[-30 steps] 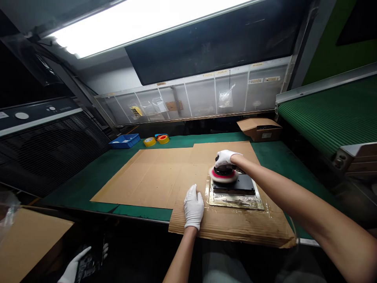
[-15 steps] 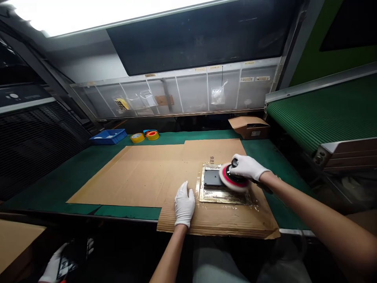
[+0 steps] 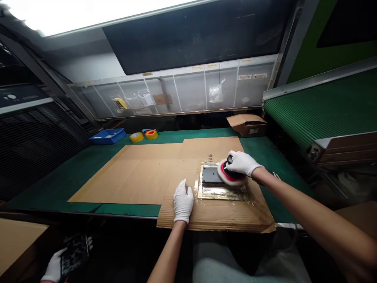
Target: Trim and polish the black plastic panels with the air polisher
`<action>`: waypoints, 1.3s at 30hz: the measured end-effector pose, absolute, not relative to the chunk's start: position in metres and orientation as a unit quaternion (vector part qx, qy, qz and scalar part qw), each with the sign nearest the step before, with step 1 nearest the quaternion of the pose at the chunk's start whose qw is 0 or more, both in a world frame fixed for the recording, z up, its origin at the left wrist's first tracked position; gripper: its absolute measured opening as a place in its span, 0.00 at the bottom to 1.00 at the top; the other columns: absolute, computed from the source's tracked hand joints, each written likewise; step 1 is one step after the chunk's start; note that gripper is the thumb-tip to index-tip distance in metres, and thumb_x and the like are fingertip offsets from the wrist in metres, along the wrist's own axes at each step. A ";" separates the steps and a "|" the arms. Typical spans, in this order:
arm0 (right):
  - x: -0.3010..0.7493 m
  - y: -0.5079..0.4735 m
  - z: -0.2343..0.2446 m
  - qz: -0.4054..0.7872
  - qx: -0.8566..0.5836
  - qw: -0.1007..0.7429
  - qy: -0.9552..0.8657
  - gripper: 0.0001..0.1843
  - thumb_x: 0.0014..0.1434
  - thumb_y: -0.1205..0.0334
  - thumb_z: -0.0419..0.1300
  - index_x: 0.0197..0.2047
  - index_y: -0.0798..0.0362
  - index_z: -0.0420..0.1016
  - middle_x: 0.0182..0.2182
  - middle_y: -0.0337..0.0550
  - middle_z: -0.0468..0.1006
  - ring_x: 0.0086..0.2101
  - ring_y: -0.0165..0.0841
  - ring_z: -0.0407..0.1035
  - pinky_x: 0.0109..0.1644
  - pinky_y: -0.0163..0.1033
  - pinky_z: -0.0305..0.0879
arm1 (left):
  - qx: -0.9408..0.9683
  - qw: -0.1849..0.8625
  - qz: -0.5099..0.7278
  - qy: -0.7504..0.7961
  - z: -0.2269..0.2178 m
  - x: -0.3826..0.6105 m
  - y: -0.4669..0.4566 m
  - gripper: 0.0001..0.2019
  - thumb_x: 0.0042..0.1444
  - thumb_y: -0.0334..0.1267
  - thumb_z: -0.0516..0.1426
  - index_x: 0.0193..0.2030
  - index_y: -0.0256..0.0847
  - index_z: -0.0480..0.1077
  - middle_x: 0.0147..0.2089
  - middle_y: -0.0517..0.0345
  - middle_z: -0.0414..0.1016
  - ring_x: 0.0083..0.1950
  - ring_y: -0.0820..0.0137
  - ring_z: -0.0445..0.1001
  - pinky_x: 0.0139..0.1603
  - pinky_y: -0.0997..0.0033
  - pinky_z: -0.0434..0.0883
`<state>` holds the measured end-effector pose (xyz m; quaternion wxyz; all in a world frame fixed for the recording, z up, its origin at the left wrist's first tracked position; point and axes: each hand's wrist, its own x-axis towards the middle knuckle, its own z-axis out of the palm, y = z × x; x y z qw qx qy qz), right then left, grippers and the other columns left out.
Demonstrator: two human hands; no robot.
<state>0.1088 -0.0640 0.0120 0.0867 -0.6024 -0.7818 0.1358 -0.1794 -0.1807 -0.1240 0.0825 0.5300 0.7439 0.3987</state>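
My right hand, in a white glove, is wrapped round the handle of a polisher with a red ring and a pale fluffy pad. The pad lies over the right part of a flat dark grey panel. Around the panel runs a shiny, tape-covered frame stuck on a cardboard sheet. My left hand, also gloved in white, rests flat on the cardboard left of the frame, thumb apart from the fingers, holding nothing. The panel's right end is hidden under the pad.
Tape rolls and a blue tray stand at the back left of the green mat. An opened carton sits at the back right, near a green conveyor. Lower left, another person's gloved hand holds a dark plate.
The polisher in my right hand has shifted slightly left and up in the picture, along with the whole scene. The other person's dark plate has turned more toward view.
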 end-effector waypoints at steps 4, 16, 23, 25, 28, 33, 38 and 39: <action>0.106 -0.052 0.014 0.149 -0.604 0.072 -0.779 0.17 0.49 0.52 0.62 0.42 0.47 0.72 0.36 0.45 0.79 0.31 0.38 0.71 0.31 0.37 0.59 | 0.522 0.086 0.400 0.748 -0.123 -0.178 -0.182 0.23 0.62 0.36 0.53 0.63 0.34 0.71 0.65 0.42 0.73 0.66 0.57 0.72 0.72 0.52 0.66; 0.107 -0.048 0.017 0.157 -0.598 0.057 -0.784 0.19 0.49 0.51 0.62 0.44 0.47 0.73 0.37 0.45 0.80 0.32 0.39 0.72 0.31 0.37 0.62 | 0.526 0.071 0.384 0.756 -0.120 -0.176 -0.180 0.22 0.62 0.36 0.54 0.62 0.35 0.71 0.64 0.42 0.74 0.65 0.58 0.73 0.71 0.55 0.67; 0.083 -0.042 0.020 0.148 -0.572 0.021 -0.807 0.23 0.48 0.53 0.63 0.49 0.48 0.74 0.41 0.49 0.81 0.37 0.43 0.75 0.34 0.39 0.64 | 0.534 0.065 0.375 0.755 -0.122 -0.176 -0.180 0.22 0.61 0.35 0.54 0.62 0.34 0.71 0.64 0.42 0.74 0.66 0.56 0.72 0.71 0.52 0.67; 0.076 -0.045 0.019 0.138 -0.561 0.019 -0.816 0.22 0.49 0.53 0.63 0.49 0.48 0.75 0.41 0.50 0.81 0.38 0.44 0.75 0.34 0.40 0.64 | 0.534 0.066 0.377 0.754 -0.122 -0.176 -0.181 0.22 0.61 0.36 0.54 0.62 0.35 0.71 0.64 0.43 0.74 0.66 0.56 0.72 0.71 0.52 0.67; 0.070 -0.049 0.017 0.121 -0.555 0.021 -0.823 0.21 0.51 0.52 0.62 0.48 0.48 0.74 0.42 0.50 0.81 0.38 0.44 0.75 0.34 0.40 0.63 | 0.535 0.069 0.374 0.755 -0.121 -0.175 -0.182 0.23 0.62 0.35 0.53 0.62 0.32 0.71 0.65 0.41 0.74 0.66 0.56 0.72 0.71 0.52 0.66; 0.070 -0.053 0.015 0.116 -0.551 0.021 -0.826 0.19 0.51 0.52 0.62 0.46 0.48 0.73 0.40 0.48 0.80 0.36 0.43 0.74 0.32 0.38 0.62 | 0.535 0.070 0.370 0.756 -0.117 -0.174 -0.183 0.23 0.62 0.35 0.53 0.63 0.32 0.71 0.65 0.41 0.73 0.66 0.56 0.71 0.72 0.53 0.66; 0.062 -0.055 0.016 0.114 -0.552 0.021 -0.825 0.19 0.53 0.51 0.61 0.47 0.48 0.74 0.41 0.50 0.80 0.37 0.44 0.75 0.35 0.40 0.64 | 0.532 0.067 0.375 0.756 -0.117 -0.173 -0.183 0.23 0.62 0.35 0.54 0.63 0.32 0.71 0.65 0.41 0.73 0.66 0.56 0.72 0.71 0.52 0.67; 0.059 -0.055 0.017 0.114 -0.553 0.020 -0.825 0.19 0.53 0.51 0.62 0.48 0.48 0.74 0.41 0.50 0.80 0.38 0.45 0.75 0.35 0.40 0.65 | 0.531 0.067 0.378 0.756 -0.118 -0.173 -0.183 0.22 0.62 0.34 0.54 0.62 0.32 0.71 0.64 0.41 0.74 0.66 0.56 0.72 0.71 0.52 0.67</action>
